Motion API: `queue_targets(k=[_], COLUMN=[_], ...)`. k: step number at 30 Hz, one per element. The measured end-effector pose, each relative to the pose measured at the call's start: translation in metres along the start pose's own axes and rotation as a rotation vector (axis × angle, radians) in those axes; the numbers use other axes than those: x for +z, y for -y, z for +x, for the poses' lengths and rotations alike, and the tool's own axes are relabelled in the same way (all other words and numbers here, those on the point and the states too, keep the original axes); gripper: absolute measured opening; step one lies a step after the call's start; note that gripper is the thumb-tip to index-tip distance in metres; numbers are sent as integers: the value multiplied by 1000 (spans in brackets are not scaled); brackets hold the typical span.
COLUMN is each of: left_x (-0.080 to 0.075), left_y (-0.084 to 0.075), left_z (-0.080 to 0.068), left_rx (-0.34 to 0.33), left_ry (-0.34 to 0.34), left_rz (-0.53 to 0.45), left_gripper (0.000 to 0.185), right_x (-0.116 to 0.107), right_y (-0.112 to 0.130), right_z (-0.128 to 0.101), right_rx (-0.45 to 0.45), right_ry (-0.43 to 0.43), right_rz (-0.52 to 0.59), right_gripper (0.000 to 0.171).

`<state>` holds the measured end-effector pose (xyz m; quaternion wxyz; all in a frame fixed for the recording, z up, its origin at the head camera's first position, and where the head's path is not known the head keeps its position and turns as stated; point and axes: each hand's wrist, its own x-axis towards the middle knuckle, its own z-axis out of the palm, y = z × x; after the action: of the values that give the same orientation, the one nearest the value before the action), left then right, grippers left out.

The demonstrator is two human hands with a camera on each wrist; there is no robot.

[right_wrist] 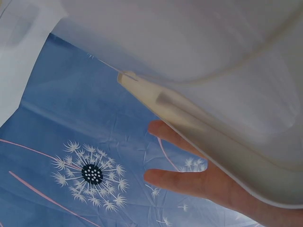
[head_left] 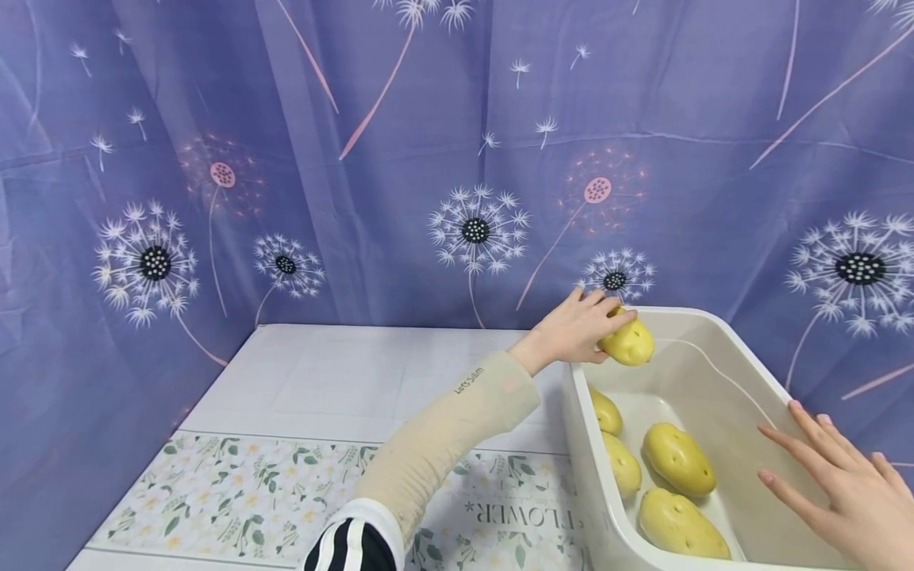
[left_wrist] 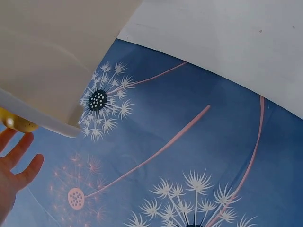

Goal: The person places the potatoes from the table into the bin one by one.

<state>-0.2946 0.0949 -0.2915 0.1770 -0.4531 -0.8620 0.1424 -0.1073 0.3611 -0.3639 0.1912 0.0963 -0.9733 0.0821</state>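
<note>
My left hand (head_left: pixel 578 327) grips a yellow potato (head_left: pixel 628 341) above the back left corner of a white plastic tub (head_left: pixel 689 317). In the left wrist view, the fingers of my left hand (left_wrist: pixel 16 172) touch the same potato (left_wrist: pixel 19 123), partly hidden behind the tub's rim. Inside the tub lie several more potatoes, among them one in the middle (head_left: pixel 678 458) and one at the front (head_left: pixel 681 523). Over the tub's right side my right hand (head_left: pixel 850 484) is spread, holding nothing. The right wrist view shows the right hand (right_wrist: pixel 203 184) with straight fingers beside the tub wall (right_wrist: pixel 199 132).
The tub stands on the right of a white table (head_left: pixel 400 373) covered partly by a flower-patterned strip (head_left: pixel 228 500). A purple dandelion-print curtain (head_left: pixel 400 198) hangs behind and at the left. A beige sleeve (head_left: pixel 443 444) covers the left forearm.
</note>
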Motion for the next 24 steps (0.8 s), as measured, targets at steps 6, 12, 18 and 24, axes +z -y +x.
queue_targets(k=[6,12,18,24], left_x=[-1,-3,-5,-2], left_y=[0,0,4,8], left_z=[1,2,-2,-7], left_rx=[-4,-19,-29,-26], left_ry=[12,9,-52,-68], left_rz=[6,-4,8,15], left_gripper=[70,65,56,54], right_x=[0,1,1,-1], right_y=[0,-1,-1,1], right_z=[2,2,2,2], right_rx=[5,9,10,17], right_ry=[9,4,3,7], right_rz=[-10,-8,-4,-3], right_gripper=[58,57,56,56])
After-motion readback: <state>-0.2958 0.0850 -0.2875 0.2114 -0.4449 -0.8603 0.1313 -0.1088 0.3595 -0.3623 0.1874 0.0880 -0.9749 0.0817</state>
